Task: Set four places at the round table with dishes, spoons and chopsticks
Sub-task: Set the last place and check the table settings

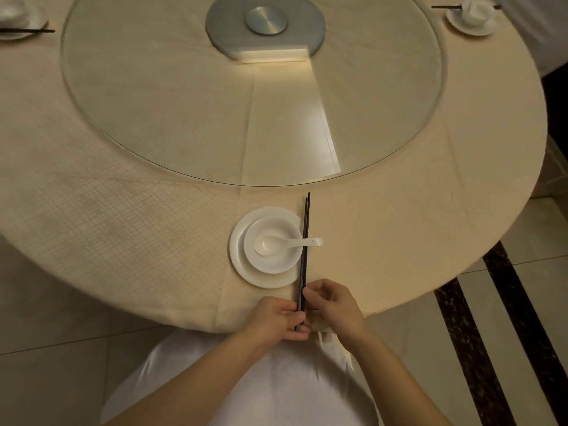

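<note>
A white garment (261,379) fills the bottom of the view, with both forearms reaching forward from it to the table's near edge. The left hand (278,318) curls its fingers round the near ends of the dark chopsticks (305,229). Just beside it, the right hand (336,305) pinches the same pair a little farther up with its fingertips. Both hands probably share the grip so the two sticks can be squared up and laid parallel.

The chopsticks run straight away from the person along the right side of a white plate (242,241), touching or just overlapping its rim. A white bowl (276,265) sits on the plate and a white spoon (267,244) lies in it. The spoon's handle points right and crosses the chopsticks; which lies on top I cannot tell. This place looks nearly finished, with only the chopsticks left to settle.

The cloth-covered round table (399,241) carries a glass turntable (153,103) on a grey hub (264,23). At the far left, a place setting (18,23) shows white ware and dark chopsticks. Another setting (470,16) at the far right looks the same. That makes three places in view, so the fourth must lie outside the picture.
</note>
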Motion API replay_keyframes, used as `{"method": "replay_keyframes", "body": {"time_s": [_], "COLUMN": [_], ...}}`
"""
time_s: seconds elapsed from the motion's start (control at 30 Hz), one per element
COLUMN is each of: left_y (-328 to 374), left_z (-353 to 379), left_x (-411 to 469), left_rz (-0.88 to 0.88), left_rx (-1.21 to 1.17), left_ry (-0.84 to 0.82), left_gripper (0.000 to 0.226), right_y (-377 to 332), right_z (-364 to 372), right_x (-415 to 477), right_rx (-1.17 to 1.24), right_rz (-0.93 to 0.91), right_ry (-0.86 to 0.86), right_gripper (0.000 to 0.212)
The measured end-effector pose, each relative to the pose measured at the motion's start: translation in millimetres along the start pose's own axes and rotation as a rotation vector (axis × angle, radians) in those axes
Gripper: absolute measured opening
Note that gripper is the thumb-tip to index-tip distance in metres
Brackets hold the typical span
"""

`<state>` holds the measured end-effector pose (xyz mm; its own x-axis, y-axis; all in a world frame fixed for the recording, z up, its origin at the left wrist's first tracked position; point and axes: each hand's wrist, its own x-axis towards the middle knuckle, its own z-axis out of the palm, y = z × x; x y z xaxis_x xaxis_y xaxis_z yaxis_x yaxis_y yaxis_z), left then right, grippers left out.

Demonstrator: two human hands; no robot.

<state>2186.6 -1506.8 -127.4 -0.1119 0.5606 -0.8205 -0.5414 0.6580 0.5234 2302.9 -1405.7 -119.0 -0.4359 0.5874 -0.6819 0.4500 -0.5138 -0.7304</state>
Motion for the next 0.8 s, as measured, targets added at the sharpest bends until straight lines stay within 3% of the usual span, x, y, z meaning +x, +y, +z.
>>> {"method": "replay_keyframes", "body": {"time_s": [0.5, 0.8], "left_y": [-2.1, 0.2], "left_z": [-4.5, -0.8], "left_x": [-0.3, 0.8], "left_rz": [0.048, 0.061], "left_rx": [0.023, 0.01], "left_ry": [0.021, 0.074], "left_gripper": [0.007, 0.024], "right_y": [3.5, -1.9], "right_z": [1.9, 2.8], "right_x": [4.5, -1.3], "right_rx": [-0.208, -0.311], "right_rz": [-0.046, -0.046], "right_ry": [0.052, 0.071], "right_gripper": [0.011, 0.013]}}
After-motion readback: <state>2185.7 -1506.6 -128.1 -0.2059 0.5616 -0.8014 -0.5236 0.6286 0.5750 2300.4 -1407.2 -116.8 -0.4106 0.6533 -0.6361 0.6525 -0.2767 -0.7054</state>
